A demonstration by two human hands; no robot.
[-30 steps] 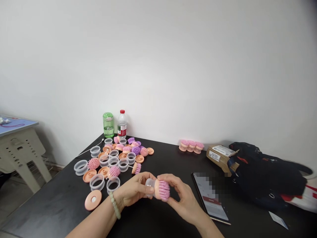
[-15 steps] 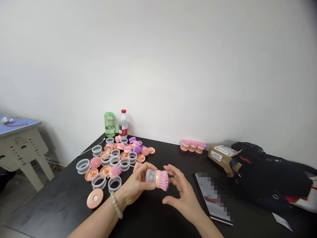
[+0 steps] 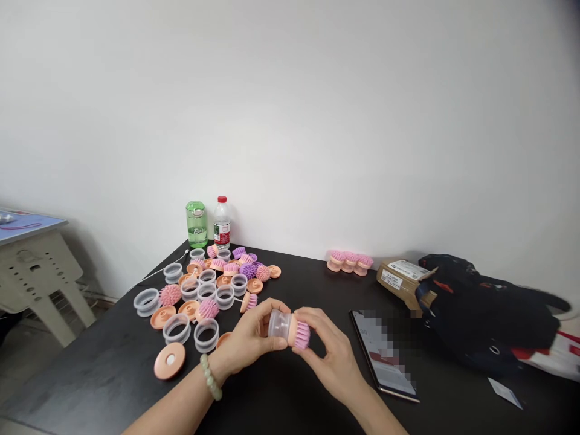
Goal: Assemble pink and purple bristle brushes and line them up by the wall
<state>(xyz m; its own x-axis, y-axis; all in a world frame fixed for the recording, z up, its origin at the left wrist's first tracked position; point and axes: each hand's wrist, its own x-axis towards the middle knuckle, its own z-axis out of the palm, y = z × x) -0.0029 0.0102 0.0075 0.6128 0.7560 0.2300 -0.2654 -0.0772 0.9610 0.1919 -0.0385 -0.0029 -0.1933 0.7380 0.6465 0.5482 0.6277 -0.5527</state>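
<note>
1. Left of the phone [image 3: 385, 356], above the desk [image 3: 281, 399], the clear collar [image 3: 280, 325] and pink brush head [image 3: 299, 334] meet end to end.
2. Their shared axis runs sideways, bristle end toward the phone.
3. My left fingers [image 3: 270, 306] pinch the collar, farther from the phone.
4. My right fingers [image 3: 315, 319], nearer it, pinch around the brush head.

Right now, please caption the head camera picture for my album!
Left hand holds the clear ring, right hand the pink brush head.
</note>
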